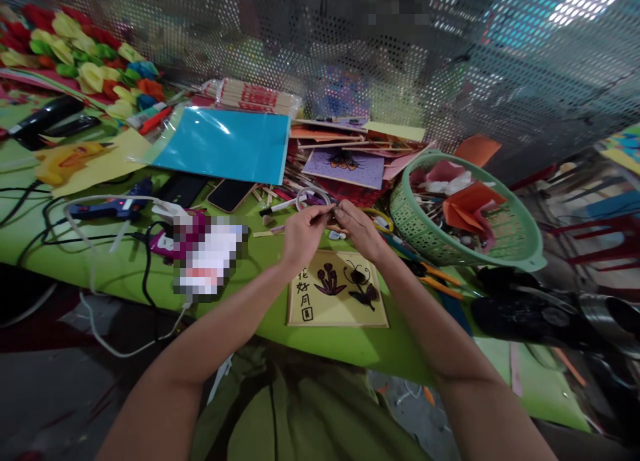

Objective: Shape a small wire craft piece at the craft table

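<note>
The left hand [306,237] and right hand [361,231] meet above the green table [265,264], fingertips narrowed together on a small dark piece [333,212], too small to identify. Below lies a yellow card [343,314] bearing purple flowers [329,279] and black Chinese characters [303,289]; a green plastic basket [433,231] stands near the right hand.

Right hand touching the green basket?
Apart. The head view shows a visible gap between the right hand and the near wall of the green basket.
</note>
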Action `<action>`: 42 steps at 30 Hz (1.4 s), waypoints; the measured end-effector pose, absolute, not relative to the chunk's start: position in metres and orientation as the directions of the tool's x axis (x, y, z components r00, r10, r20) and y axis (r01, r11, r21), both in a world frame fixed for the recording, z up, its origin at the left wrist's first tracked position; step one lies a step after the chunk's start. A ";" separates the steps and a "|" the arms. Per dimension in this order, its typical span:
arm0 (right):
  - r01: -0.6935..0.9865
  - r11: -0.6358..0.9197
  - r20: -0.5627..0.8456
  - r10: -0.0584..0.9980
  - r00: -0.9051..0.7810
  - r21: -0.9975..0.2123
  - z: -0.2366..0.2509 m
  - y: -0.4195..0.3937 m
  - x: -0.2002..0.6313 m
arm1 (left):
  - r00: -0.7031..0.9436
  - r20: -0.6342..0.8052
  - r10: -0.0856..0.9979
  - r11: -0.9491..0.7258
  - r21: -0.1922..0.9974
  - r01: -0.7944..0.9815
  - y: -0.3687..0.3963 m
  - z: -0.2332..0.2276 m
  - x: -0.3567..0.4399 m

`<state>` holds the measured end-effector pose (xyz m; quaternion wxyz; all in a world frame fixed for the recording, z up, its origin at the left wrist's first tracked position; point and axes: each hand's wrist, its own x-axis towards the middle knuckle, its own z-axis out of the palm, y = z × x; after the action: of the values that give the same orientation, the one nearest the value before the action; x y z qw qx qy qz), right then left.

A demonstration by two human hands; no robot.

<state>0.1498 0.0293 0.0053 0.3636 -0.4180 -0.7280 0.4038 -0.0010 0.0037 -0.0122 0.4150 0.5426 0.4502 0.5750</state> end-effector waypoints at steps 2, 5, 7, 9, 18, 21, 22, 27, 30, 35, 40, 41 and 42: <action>0.317 0.323 0.190 0.903 -0.385 -0.892 0.005 0.029 0.150 | -0.064 0.249 0.966 -0.249 0.968 0.013 0.003 -0.011 -0.001; 0.339 0.334 0.194 0.902 -0.386 -0.879 0.005 0.029 0.150 | -0.064 0.249 0.966 -0.248 0.968 0.027 0.002 -0.010 -0.001; 0.340 0.339 0.197 0.900 -0.388 -0.877 0.005 0.029 0.150 | -0.069 0.257 0.964 -0.256 0.966 0.027 0.002 -0.009 -0.001; 0.338 0.349 0.208 0.897 -0.389 -0.874 0.005 0.029 0.151 | -0.073 0.265 0.962 -0.264 0.964 0.022 0.002 -0.009 -0.001; 0.317 0.364 0.223 0.888 -0.402 -0.876 0.006 0.030 0.150 | -0.059 0.208 0.976 -0.212 0.975 -0.071 0.004 -0.012 -0.001; 0.365 0.345 0.202 0.905 -0.375 -0.865 0.004 0.030 0.150 | -0.051 0.204 0.978 -0.207 0.976 -0.062 0.004 -0.012 -0.001; 0.380 0.348 0.206 0.907 -0.366 -0.857 0.003 0.030 0.150 | -0.052 0.206 0.977 -0.209 0.977 -0.051 0.004 -0.012 -0.001; 0.380 0.388 0.245 0.895 -0.373 -0.840 0.001 0.029 0.149 | -0.069 0.228 0.971 -0.230 0.973 -0.008 0.003 -0.013 -0.002; 0.359 0.393 0.248 0.888 -0.387 -0.846 0.001 0.029 0.149 | -0.058 0.231 0.971 -0.232 0.973 -0.001 0.002 -0.011 -0.003; 0.351 0.394 0.253 0.888 -0.384 -0.849 0.002 0.029 0.150 | -0.049 0.202 0.978 -0.204 0.978 -0.044 0.006 -0.012 -0.002; 0.396 0.384 0.239 0.899 -0.368 -0.834 0.001 0.031 0.152 | -0.039 0.197 0.980 -0.199 0.978 -0.066 0.007 -0.014 -0.001; 0.411 0.388 0.243 0.900 -0.361 -0.825 0.000 0.031 0.152 | -0.038 0.200 0.979 -0.202 0.977 -0.063 0.007 -0.014 -0.001; 0.423 0.395 0.251 0.900 -0.357 -0.816 -0.001 0.032 0.152 | -0.039 0.204 0.978 -0.206 0.977 -0.058 0.006 -0.014 -0.002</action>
<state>0.1518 0.0316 -0.0011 0.3594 -0.4387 -0.7538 0.3319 -0.0016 0.0064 -0.0137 0.4527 0.5249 0.4381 0.5723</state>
